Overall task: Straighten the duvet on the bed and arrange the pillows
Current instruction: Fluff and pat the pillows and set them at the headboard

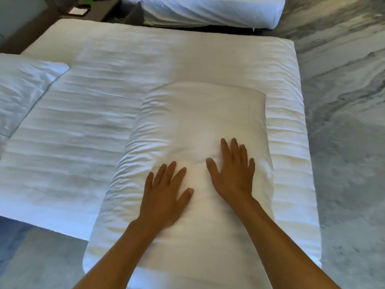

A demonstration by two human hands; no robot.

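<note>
A white pillow (pixel 200 113) lies lengthwise on the white duvet (pixel 79 142) near the bed's right side. My left hand (pixel 164 190) rests flat on the pillow's near half, fingers spread. My right hand (pixel 233 174) lies flat beside it, a little farther up the pillow, fingers apart. Neither hand grips anything. A second white pillow (pixel 23 88) sits at the left edge of the bed, partly cut off by the frame. The duvet shows shallow wrinkles running across it.
A second bed with white bedding (pixel 208 9) stands beyond, separated by a narrow dark gap. A dark nightstand (pixel 83 11) is at the top left. Grey patterned carpet (pixel 343 101) runs along the right side and the near left corner.
</note>
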